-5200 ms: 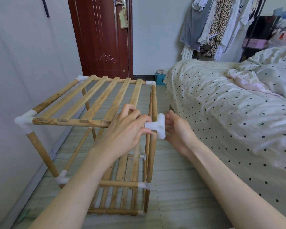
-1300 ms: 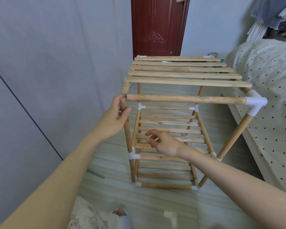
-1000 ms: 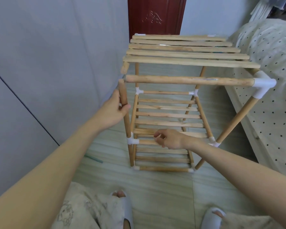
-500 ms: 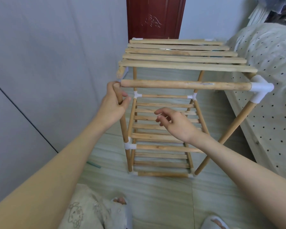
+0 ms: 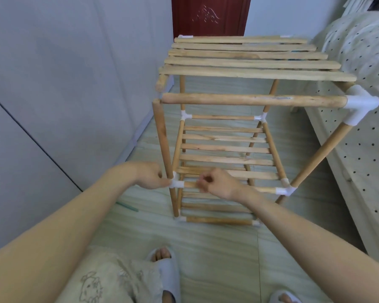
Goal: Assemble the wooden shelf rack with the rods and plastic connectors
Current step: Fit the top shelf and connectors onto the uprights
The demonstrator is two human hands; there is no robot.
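Rack (image 5: pixel 223 147) upright on floor; left hand (image 5: pixel 150 174) pinches mid-tier connector (image 5: pixel 176 183), right hand (image 5: pixel 214 182) grips front rod (image 5: pixel 190 184): seating this joint; next, cap the 3 bare top-left rod ends.

Pale tiled floor (image 5: pixel 217 254) below me, wooden rack (image 5: pixel 219 220) standing on it, green stick (image 5: pixel 127 207) beside, my slippers (image 5: pixel 170 272) planted.
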